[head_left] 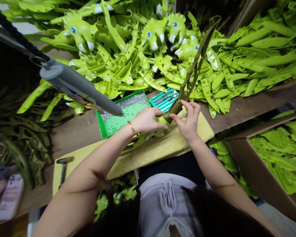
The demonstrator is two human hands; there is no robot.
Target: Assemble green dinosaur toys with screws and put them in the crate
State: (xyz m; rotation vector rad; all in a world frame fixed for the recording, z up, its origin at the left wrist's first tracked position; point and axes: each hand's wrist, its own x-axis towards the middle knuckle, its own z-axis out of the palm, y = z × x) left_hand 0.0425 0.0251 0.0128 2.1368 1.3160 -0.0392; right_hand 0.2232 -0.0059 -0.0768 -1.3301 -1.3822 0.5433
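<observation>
My left hand [149, 121] is closed on a lime-green toy dinosaur [160, 132], part of whose blue eye shows below the fingers. My right hand [189, 122] pinches the lower end of a dark olive plastic part [175, 109], which meets the green toy between my two hands. The olive part's long narrow end rises up and to the right. Beneath both hands lies a folded yellow cloth [187, 141]. Just beyond my left hand are a green tray [102, 126] of small screws and a teal tray [164, 104] holding rows of small round metal pieces.
A grey electric screwdriver [81, 87] hangs at the left, its tip over the screw tray. Lime-green toy parts [128, 65] are heaped along the back. Olive parts [22, 148], a phone [11, 196] and a hammer [63, 169] lie left. A cardboard box [259, 174] of green pieces stands right.
</observation>
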